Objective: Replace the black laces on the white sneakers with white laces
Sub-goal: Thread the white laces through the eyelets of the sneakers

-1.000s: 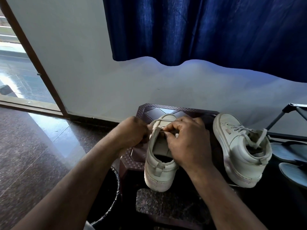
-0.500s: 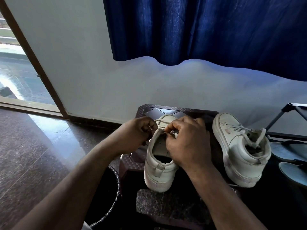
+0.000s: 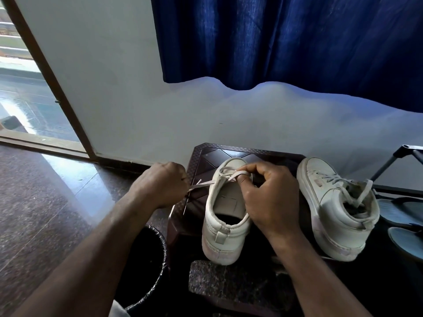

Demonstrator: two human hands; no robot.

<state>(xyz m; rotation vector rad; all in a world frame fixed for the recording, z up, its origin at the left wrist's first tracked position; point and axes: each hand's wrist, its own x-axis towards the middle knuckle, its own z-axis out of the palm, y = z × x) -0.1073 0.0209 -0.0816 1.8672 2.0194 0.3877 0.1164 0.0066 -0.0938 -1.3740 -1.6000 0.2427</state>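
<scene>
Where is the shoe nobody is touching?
In the head view, the second sneaker sits on the right, just past the right hand, with blue sandals on its far side.

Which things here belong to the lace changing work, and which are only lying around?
For the job:
- middle sneaker
- white lace, held by the left hand and the right hand
- second sneaker, with laces in

Just lying about:
- blue curtain
- black bin
- sandals
- metal rack
</scene>
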